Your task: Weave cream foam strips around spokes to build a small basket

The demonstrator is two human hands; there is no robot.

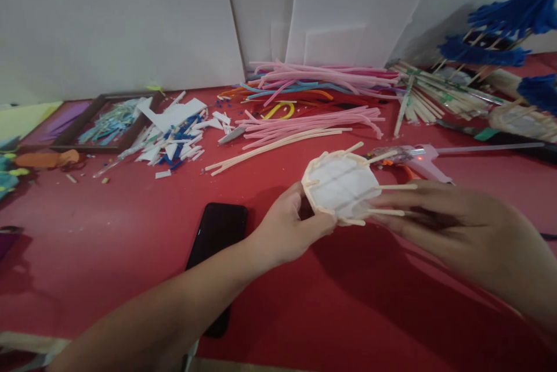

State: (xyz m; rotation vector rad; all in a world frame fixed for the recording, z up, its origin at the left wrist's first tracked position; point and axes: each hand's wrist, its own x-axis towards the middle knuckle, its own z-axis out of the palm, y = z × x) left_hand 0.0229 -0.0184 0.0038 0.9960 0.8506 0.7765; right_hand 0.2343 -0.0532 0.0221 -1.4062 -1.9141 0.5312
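Observation:
Above the red table I hold a small round craft piece (343,183), with a white disc in the middle, a cream pipe-cleaner rim and several thin sticks poking out around it. My left hand (291,224) grips its left edge, thumb on the near rim. On the other side, my right hand (452,215) has its fingers closed at the sticks on the right; its fingertips are partly hidden behind them. Just beyond the right hand lies a pink glue gun (429,163) with a lit orange light and a glue stick in its back.
Behind are pink pipe cleaners (313,122), cream ones (278,148), bundled wooden sticks (435,99) and blue tiered pieces (513,18) at right. A black phone (221,227) lies beside my left forearm. White and blue scraps (178,134) and a brown frame (102,122) are at left.

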